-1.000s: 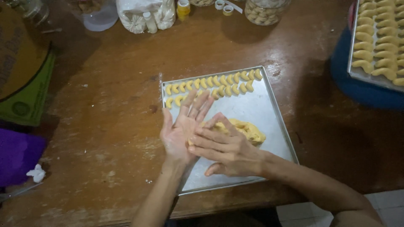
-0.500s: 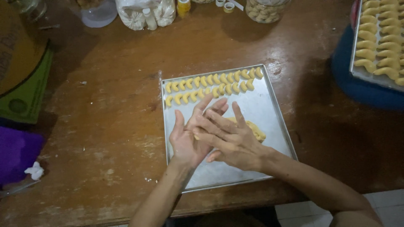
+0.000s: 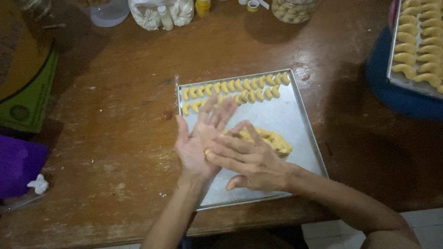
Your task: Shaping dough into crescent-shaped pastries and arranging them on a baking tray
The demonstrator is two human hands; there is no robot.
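My left hand is held palm up above a square metal baking tray. My right hand lies flat across its palm, and a small piece of yellow dough shows between the two palms. A lump of yellow dough rests on the tray just behind my right hand. Two rows of small crescent-shaped dough pieces line the tray's far edge.
The tray sits on a worn wooden table. A second tray of crescents rests on a blue container at the right. Jars and bags stand along the far edge. A green-and-yellow package and purple cloth lie left.
My palms have slid against each other: the right hand drew back toward me over the left palm, and the left fingers now stick out further past it.
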